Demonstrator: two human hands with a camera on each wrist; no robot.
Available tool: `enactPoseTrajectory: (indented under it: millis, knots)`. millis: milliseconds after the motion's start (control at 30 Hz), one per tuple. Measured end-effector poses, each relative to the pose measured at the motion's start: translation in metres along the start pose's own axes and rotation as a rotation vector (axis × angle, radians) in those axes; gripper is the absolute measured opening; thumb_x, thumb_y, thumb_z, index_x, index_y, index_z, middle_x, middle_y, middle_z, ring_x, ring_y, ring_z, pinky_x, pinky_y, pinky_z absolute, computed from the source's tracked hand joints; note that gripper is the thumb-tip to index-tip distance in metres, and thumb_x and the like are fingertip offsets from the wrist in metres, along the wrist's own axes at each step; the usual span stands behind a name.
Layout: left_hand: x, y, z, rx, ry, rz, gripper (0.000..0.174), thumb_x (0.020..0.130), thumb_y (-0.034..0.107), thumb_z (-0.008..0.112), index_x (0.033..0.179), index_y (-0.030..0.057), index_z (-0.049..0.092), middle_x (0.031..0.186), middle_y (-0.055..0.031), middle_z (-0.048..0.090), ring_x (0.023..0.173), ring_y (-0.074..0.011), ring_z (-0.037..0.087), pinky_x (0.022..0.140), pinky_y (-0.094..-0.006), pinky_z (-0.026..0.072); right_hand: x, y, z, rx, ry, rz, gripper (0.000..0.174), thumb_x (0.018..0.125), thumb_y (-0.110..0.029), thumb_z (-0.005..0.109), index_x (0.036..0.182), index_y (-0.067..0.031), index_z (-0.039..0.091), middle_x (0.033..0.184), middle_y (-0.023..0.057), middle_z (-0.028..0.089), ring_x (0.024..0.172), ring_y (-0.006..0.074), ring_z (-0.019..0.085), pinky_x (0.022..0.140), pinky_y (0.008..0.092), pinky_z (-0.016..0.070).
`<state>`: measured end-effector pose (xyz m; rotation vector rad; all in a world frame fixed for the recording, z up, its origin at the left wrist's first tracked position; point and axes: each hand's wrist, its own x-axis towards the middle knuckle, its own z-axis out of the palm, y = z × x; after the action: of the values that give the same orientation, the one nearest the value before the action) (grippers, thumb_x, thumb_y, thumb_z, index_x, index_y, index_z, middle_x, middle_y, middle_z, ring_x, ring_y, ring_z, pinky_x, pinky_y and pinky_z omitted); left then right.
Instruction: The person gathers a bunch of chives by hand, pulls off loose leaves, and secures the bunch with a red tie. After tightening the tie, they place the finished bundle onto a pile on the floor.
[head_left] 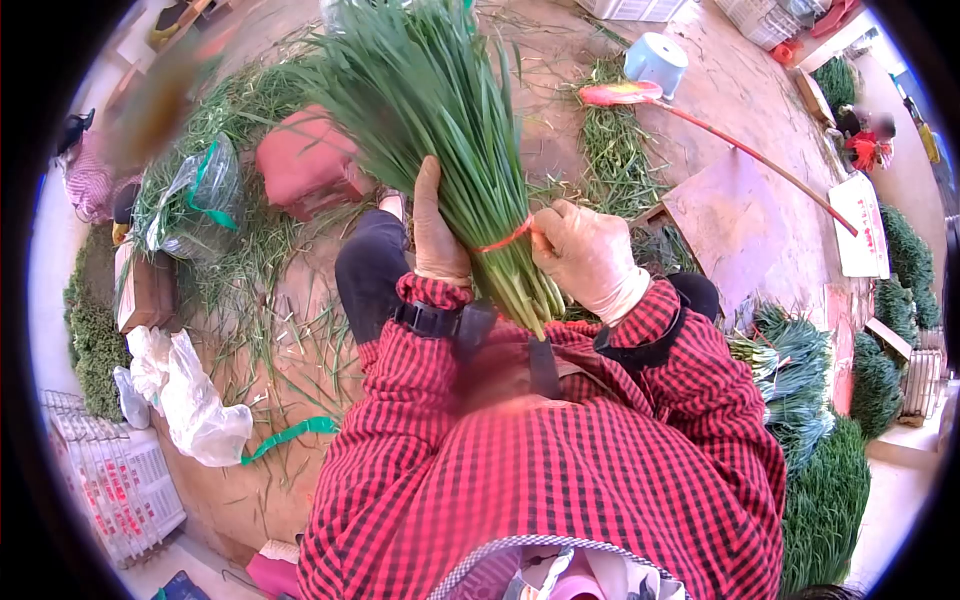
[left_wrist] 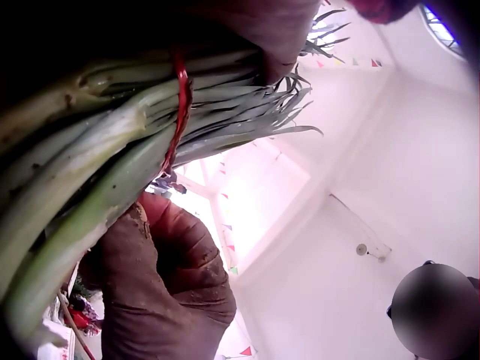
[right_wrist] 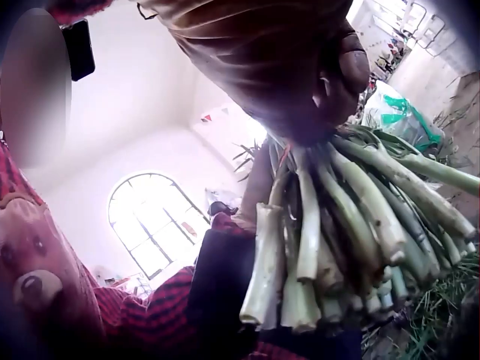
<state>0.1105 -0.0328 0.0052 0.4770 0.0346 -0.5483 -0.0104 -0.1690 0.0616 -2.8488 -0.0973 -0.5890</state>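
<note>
A bunch of long green leafy stalks with pale cut ends [head_left: 455, 130] slants up in front of the body. A thin red tie [head_left: 503, 236] circles it near the stem ends. My gloved left hand [head_left: 440, 225] grips the bunch from the left, thumb laid along the leaves and fingers hidden behind. On the other side, my gloved right hand [head_left: 592, 255] pinches the red tie, its fingers curled close against the stems. In the left wrist view the right hand [left_wrist: 165, 277] is right below the tie. The right wrist view shows the cut stem ends [right_wrist: 330, 247] below that hand.
Loose green leaves [head_left: 270, 290] litter the floor. A red padded seat [head_left: 312, 160], a light blue stool [head_left: 656, 62] and a red-handled broom [head_left: 745, 150] lie ahead. Stacked green bunches [head_left: 790, 370] are at the right; a white plastic bag [head_left: 190, 395] lies at the left.
</note>
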Motion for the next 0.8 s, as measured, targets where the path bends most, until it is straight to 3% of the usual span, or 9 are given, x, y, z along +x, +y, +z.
enactPoseTrajectory:
  millis: [233,400,467,500,567,600,667,733,800]
  knots:
    - [-0.002,0.007,0.000,-0.081,0.040,-0.010,0.041,0.094,0.036,0.056,0.122,0.0067,0.061,0.118,-0.0085,0.066,0.102,-0.0266,0.065,0.090,-0.0440,0.0540,-0.036,0.023,-0.032,0.240,-0.153,0.037,0.008,0.073,-0.011,0.067,0.079,-0.0096,0.061,0.072,0.0059,0.060,0.062,0.0244,0.063,0.057,0.0349,0.0497]
    - [0.001,0.015,-0.008,0.002,0.051,0.045,0.039,0.093,0.034,0.058,0.121,0.0070,0.060,0.113,-0.0082,0.067,0.097,-0.0268,0.066,0.088,-0.0442,0.0548,-0.083,0.096,-0.025,-0.224,-0.624,0.328,0.020,0.073,-0.012,0.065,0.092,-0.0091,0.066,0.091,0.0105,0.065,0.085,0.0333,0.066,0.073,0.0444,0.0530]
    - [0.002,0.011,-0.005,0.097,0.064,0.082,0.038,0.094,0.031,0.059,0.121,0.0051,0.060,0.112,-0.0088,0.067,0.096,-0.0267,0.066,0.087,-0.0437,0.0551,-0.069,0.088,-0.023,-0.011,-0.603,0.371,0.071,0.073,-0.027,0.073,0.133,-0.0030,0.044,0.133,0.0247,0.048,0.121,0.0389,0.052,0.098,0.0437,0.0451]
    - [-0.002,0.007,0.009,0.318,0.039,0.322,0.033,0.094,0.019,0.059,0.121,-0.0001,0.060,0.111,-0.0089,0.066,0.096,-0.0243,0.066,0.084,-0.0402,0.0555,-0.053,0.078,-0.022,0.187,-0.551,0.355,0.099,0.073,-0.037,0.077,0.149,0.0021,0.026,0.147,0.0308,0.036,0.134,0.0410,0.042,0.109,0.0426,0.0387]
    - [-0.013,-0.002,0.033,0.315,-0.001,0.255,0.032,0.091,0.005,0.062,0.122,-0.0031,0.059,0.113,-0.0089,0.066,0.096,-0.0201,0.065,0.082,-0.0336,0.0544,-0.017,0.051,-0.004,0.545,-0.391,0.401,0.113,0.074,-0.049,0.079,0.152,0.0021,0.016,0.154,0.0266,0.029,0.141,0.0335,0.034,0.114,0.0377,0.0311]
    - [-0.017,-0.006,0.040,0.377,-0.014,0.209,0.036,0.090,0.002,0.064,0.124,-0.0024,0.057,0.113,-0.0095,0.066,0.096,-0.0200,0.066,0.084,-0.0317,0.0540,0.008,0.028,-0.006,0.920,-0.185,0.499,0.095,0.078,-0.037,0.080,0.147,0.0062,0.031,0.144,0.0244,0.045,0.133,0.0296,0.046,0.110,0.0365,0.0370]
    - [-0.030,-0.017,0.050,0.530,-0.099,0.257,0.037,0.089,0.002,0.066,0.125,-0.0020,0.057,0.113,-0.0081,0.066,0.096,-0.0184,0.065,0.085,-0.0314,0.0528,0.049,0.025,-0.001,1.163,0.135,0.616,0.060,0.083,-0.025,0.077,0.131,0.0027,0.053,0.118,0.0156,0.065,0.108,0.0206,0.062,0.092,0.0312,0.0494]
    - [-0.033,-0.021,0.050,0.460,0.006,0.229,0.035,0.092,0.007,0.063,0.125,-0.0015,0.057,0.113,-0.0089,0.066,0.097,-0.0195,0.065,0.086,-0.0326,0.0532,0.060,0.040,0.002,1.404,0.433,0.713,0.032,0.084,-0.016,0.074,0.108,0.0017,0.065,0.094,0.0063,0.070,0.083,0.0171,0.067,0.077,0.0294,0.0535]
    - [-0.036,-0.010,0.052,0.230,-0.011,0.112,0.028,0.093,0.014,0.063,0.119,0.0038,0.060,0.108,-0.0075,0.067,0.093,-0.0211,0.066,0.082,-0.0352,0.0548,0.046,0.055,-0.005,1.486,0.518,0.839,0.031,0.085,-0.007,0.067,0.115,0.0014,0.062,0.103,0.0060,0.066,0.086,0.0168,0.064,0.074,0.0307,0.0520]
